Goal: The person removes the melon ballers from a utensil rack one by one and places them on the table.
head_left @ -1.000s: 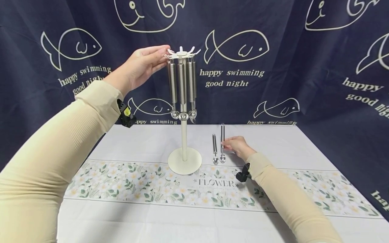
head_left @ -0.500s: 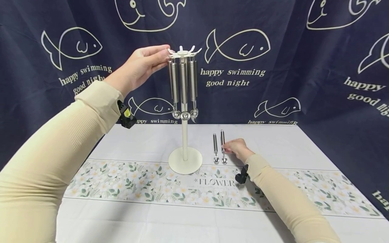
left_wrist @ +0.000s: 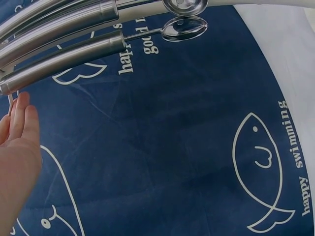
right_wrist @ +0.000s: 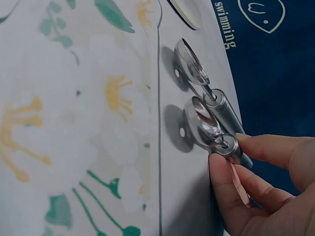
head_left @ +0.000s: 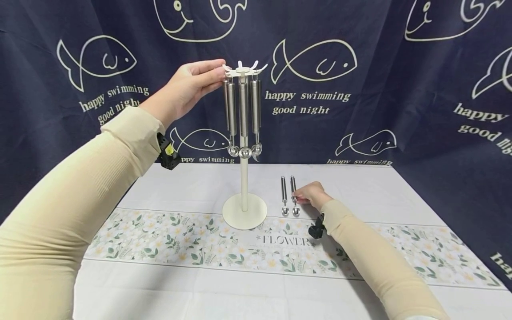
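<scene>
A cream rack (head_left: 244, 178) on a round base holds several steel scoops (head_left: 243, 106), hung by their handles from its top hooks. My left hand (head_left: 192, 86) is raised beside the rack top, thumb and fingertips pinching one of the hooks (left_wrist: 11, 104). Flat on the cloth to the right, two more scoops lie side by side, bowls toward me. My right hand (head_left: 312, 194) pinches the right-hand scoop (head_left: 296, 210) by its handle, just behind the bowl. The other scoop (head_left: 284, 189) lies untouched on its left; its bowl (right_wrist: 192, 64) also shows in the right wrist view.
A white cloth (head_left: 192, 289) covers the table, crossed by a floral band (head_left: 172, 244) with the word FLOWER. Behind and to the right hangs a dark blue curtain (head_left: 312, 138) with fish drawings. A black wrist camera (head_left: 168, 153) sits on the left cuff.
My right hand has drawn the right-hand scoop toward me, so its handle end now sits about level with the other scoop's. My left hand stays at the rack top.
</scene>
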The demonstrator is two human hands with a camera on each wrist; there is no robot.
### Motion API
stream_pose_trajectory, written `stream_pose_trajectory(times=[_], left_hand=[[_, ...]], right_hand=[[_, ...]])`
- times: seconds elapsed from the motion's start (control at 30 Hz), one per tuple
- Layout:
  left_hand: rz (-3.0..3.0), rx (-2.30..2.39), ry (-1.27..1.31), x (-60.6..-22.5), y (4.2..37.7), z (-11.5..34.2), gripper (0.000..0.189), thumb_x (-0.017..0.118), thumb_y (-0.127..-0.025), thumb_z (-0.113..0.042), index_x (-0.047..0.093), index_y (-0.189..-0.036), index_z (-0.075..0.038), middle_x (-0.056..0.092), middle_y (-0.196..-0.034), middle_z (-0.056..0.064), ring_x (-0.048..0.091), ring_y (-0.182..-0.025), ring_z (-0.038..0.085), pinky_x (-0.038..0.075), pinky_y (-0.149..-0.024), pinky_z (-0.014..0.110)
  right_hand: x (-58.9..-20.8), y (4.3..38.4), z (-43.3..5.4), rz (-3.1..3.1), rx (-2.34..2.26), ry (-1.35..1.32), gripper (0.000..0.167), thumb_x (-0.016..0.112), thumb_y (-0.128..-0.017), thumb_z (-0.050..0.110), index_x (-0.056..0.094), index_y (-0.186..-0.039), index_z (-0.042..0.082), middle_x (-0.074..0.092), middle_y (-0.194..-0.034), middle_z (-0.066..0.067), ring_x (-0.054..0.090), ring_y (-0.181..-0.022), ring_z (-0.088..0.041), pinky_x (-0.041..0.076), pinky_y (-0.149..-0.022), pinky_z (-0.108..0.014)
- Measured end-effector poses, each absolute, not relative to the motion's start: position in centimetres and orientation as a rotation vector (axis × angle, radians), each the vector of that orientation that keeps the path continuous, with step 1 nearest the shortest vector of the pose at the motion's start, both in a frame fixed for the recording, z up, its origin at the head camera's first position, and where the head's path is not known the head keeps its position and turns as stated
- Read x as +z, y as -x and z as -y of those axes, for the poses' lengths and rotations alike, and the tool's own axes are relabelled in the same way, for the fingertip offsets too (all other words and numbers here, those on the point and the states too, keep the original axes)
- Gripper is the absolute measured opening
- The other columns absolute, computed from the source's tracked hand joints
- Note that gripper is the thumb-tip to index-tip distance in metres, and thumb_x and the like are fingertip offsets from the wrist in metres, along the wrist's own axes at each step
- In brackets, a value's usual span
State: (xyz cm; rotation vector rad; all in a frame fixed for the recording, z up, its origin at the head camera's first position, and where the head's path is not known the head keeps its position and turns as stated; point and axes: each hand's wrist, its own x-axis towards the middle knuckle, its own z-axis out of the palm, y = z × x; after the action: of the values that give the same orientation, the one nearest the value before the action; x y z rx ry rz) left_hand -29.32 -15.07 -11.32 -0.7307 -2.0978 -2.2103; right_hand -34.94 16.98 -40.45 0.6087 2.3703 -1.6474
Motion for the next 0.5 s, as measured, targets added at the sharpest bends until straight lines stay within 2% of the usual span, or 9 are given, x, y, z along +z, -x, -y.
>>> stream_pose_trajectory(times=[0.1, 0.3, 0.5], left_hand=[[2.102, -2.207, 0.723, -11.37, 29.28, 15.05, 0.058, 0.063, -0.093, -0.008, 0.039, -0.145, 0.001, 0.044, -0.148, 0.016, 0.05, -0.13, 0.018, 0.04, -0.11, 0.021], [2.103, -2.215, 0.695, -11.36, 29.12, 15.12, 0.058, 0.064, -0.093, -0.008, 0.039, -0.145, 0.0, 0.044, -0.149, 0.015, 0.049, -0.132, 0.018, 0.041, -0.109, 0.02], [2.122, -2.182, 0.703, -11.32, 28.89, 15.02, 0.058, 0.062, -0.094, -0.007, 0.038, -0.146, 0.001, 0.044, -0.149, 0.016, 0.049, -0.131, 0.018, 0.04, -0.11, 0.02]], right_hand=[[-40.46, 35.13, -16.92, -2.371, -1.621, -0.626, 0.053, 0.078, -0.076, 0.0, 0.054, -0.122, -0.014, 0.06, -0.05, 0.0, 0.063, -0.043, -0.009, 0.06, -0.055, -0.022], [-40.24, 35.05, -17.1, -2.336, -1.642, -0.562, 0.052, 0.075, -0.078, -0.002, 0.053, -0.123, -0.015, 0.06, -0.054, -0.001, 0.063, -0.044, -0.008, 0.061, -0.061, -0.023], [-40.09, 34.92, -17.17, -2.357, -1.597, -0.531, 0.053, 0.075, -0.078, -0.001, 0.052, -0.123, -0.015, 0.061, -0.057, 0.0, 0.063, -0.046, -0.008, 0.061, -0.061, -0.022]])
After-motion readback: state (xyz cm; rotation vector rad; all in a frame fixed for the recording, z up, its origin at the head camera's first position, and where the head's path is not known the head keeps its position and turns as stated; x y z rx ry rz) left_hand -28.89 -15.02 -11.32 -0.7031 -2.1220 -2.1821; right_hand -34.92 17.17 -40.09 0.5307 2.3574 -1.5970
